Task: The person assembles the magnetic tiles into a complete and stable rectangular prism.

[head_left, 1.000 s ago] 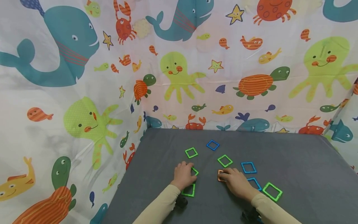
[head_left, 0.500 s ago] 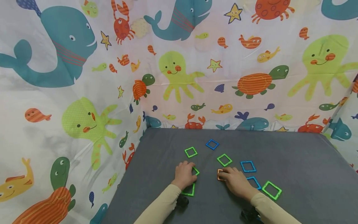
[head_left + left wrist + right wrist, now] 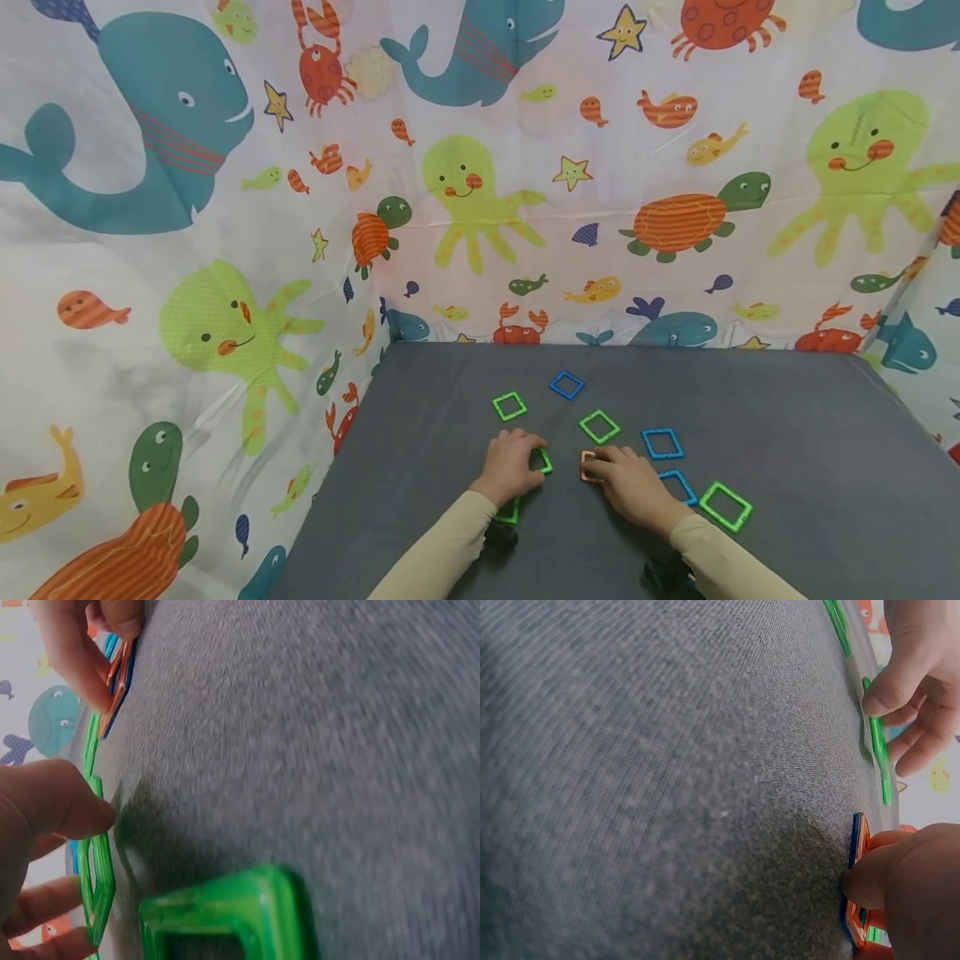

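Observation:
My left hand pinches a green square magnetic tile with an open middle, thumb on one edge and fingers on the other. In the head view the hand covers most of it. Below that wrist lies another green tile, partly hidden. To the right, my right hand grips an orange square tile low at the cloth. A dark blue layer shows flat against its underside in the right wrist view. A gap separates the held green tile from the orange one.
Behind the hands lie a green tile, a blue tile and another green tile. Right of my right hand are two blue tiles and a green one. A sea-animal curtain borders the grey cloth.
My left hand has moved right with the green tile, closer to the orange tile. The lower green tile stays behind under the wrist. My right hand holds its place.

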`<state>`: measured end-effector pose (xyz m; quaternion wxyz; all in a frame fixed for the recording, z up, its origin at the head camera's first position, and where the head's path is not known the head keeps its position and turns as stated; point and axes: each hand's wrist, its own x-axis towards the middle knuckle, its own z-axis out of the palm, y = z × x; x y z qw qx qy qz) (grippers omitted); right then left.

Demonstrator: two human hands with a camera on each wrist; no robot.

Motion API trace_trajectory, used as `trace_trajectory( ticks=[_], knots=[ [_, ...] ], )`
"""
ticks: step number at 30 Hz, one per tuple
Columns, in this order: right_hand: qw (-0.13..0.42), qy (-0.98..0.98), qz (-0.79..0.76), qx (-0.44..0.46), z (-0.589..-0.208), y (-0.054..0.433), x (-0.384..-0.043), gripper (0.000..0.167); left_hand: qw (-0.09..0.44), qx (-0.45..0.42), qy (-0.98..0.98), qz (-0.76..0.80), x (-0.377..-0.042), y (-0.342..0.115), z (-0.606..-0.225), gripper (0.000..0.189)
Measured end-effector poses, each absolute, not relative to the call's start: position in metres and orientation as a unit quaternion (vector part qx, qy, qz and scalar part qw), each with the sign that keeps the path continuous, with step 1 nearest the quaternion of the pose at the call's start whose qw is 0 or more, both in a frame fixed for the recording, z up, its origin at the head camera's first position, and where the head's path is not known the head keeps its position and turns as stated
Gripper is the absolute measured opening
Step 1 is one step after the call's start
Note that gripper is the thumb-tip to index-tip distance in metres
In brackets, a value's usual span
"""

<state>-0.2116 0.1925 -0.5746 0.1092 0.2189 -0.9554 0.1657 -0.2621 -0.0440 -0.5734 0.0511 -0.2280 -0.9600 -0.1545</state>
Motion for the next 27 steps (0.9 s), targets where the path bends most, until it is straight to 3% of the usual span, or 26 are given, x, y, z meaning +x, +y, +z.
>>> trace_trajectory(
  ticks=[10, 27],
  knots=[
    [0.108, -0.955, 0.162, 0.225, -0.574, 0.195, -0.212, 0.026, 0.021, -0.279, -0.948, -0.151, -0.262, -0.029, -0.573, 0.043],
    [0.106, -0.957, 0.155, 0.221, -0.575, 0.195, -0.209, 0.031, 0.012, -0.282, -0.950, -0.132, -0.260, -0.009, -0.573, 0.045]
  ],
)
